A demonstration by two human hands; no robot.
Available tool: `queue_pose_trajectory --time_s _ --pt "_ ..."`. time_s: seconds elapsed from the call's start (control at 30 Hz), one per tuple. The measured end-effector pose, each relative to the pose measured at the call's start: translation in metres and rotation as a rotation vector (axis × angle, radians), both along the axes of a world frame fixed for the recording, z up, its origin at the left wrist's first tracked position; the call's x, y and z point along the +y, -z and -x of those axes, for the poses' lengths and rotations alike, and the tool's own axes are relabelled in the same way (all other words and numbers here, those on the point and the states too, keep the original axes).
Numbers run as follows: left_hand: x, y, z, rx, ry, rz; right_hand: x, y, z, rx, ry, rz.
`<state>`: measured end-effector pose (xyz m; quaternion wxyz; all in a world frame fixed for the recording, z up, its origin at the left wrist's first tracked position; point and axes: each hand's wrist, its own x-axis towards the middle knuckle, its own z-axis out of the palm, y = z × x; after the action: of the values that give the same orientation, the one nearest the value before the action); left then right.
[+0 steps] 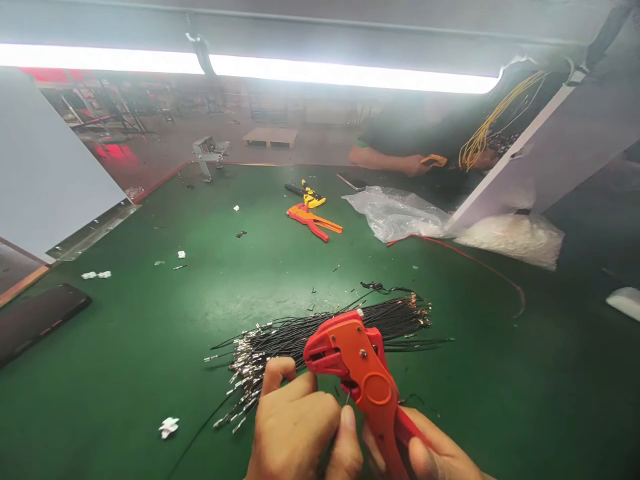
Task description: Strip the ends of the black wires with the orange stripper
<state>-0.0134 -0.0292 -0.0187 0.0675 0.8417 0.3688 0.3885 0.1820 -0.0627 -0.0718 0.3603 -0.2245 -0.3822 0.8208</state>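
My right hand (425,443) is closed round the handles of a red and orange wire stripper (367,373), whose head points up and left. My left hand (303,423) is closed beside the tool, thumb and fingers pinching a thin black wire (349,398) just below the red jaws. A black wire trails from under this hand to the lower left. Behind both hands lies a bundle of black wires (320,333), with silvery terminals (245,363) at the left ends and bare copper ends (420,310) at the right.
Another red-orange stripper (315,220) and a yellow-black tool (310,193) lie farther back on the green table (175,333). Plastic bags (395,210) and a red wire (470,257) are at the right. A dark phone (43,320) lies left. Across, a person's hand (415,165) holds a yellow tool.
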Motion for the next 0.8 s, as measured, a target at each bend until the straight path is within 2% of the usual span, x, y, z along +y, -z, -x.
queue_pose_trajectory --time_s 0.1,0.17,0.27,0.37,0.5,0.63,0.7,0.8 --pt "0.001 -0.002 -0.001 -0.016 -0.007 0.028 0.006 0.002 -0.001 0.049 -0.06 0.003" --pt "0.001 -0.001 -0.004 -0.056 -0.021 0.055 0.007 -0.003 -0.005 0.054 -0.028 0.008" --pt "-0.001 0.007 -0.01 -0.081 -0.005 0.079 0.006 -0.017 -0.012 0.07 0.026 0.042" --pt "-0.002 0.019 -0.013 -0.079 0.046 0.067 0.008 -0.029 -0.017 0.093 0.025 0.047" --pt "-0.001 0.026 -0.01 0.027 0.116 0.017 0.015 -0.033 -0.021 0.104 -0.01 -0.007" --pt "0.001 0.024 -0.008 0.1 0.096 -0.051 0.019 -0.032 -0.024 0.051 0.093 -0.033" --pt "0.001 0.023 -0.009 0.048 0.057 0.022 0.02 -0.03 -0.026 0.05 0.094 -0.061" --pt "0.001 0.022 -0.011 -0.028 0.103 0.282 0.019 -0.028 -0.029 0.035 0.054 -0.126"
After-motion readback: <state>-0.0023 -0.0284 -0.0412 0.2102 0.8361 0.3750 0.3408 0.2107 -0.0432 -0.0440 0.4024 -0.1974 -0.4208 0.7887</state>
